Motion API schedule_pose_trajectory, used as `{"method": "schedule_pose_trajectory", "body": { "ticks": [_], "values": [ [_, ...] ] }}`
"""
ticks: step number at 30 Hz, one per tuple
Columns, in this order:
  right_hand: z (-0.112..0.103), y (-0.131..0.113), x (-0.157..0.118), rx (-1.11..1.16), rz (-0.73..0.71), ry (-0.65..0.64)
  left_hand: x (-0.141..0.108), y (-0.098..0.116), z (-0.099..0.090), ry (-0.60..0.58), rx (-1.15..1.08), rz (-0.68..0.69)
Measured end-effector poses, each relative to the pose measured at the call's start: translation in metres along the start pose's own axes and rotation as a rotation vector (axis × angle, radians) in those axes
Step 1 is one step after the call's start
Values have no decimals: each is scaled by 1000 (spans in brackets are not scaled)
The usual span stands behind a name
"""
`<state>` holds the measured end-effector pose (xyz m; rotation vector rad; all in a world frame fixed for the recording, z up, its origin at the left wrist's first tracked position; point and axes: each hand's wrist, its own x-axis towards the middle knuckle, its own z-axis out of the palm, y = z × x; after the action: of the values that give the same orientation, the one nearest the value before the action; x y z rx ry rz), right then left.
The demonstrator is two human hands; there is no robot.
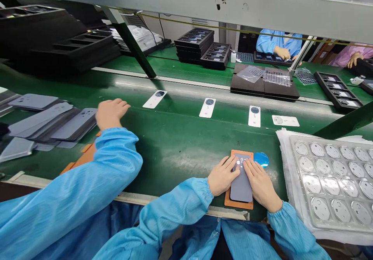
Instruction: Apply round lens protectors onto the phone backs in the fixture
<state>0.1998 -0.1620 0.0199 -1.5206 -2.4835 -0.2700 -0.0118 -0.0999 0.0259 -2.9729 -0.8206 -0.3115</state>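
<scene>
Head view: with left hand (222, 177) and right hand (262, 184) both straight-fingered, steadied grey panel (241, 189) on orange plate (239, 205) beneath, apparently aligning it, next needing even pressure.

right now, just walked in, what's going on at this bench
The person has both hands on a dark grey panel lying on an orange plate: the left hand and the right hand have their fingers spread over its holed end. A blue disc lies by the right fingers. Further right is a clear tray of round pieces. To the left, a co-worker's hand is beside piled grey panels.
</scene>
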Motion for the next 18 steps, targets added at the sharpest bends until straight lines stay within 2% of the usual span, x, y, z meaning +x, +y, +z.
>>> {"method": "schedule_pose_trajectory", "body": {
  "ticks": [6,14,18],
  "values": [
    [-6,-8,-9,21,-1,-17,-10,8,4,-8,-32,-5],
    [-6,-16,-23,30,8,9,-20,15,10,131,-24,-28],
    [-12,-18,-22,55,7,-28,-16,20,5,93,28,2]
  ]
}}
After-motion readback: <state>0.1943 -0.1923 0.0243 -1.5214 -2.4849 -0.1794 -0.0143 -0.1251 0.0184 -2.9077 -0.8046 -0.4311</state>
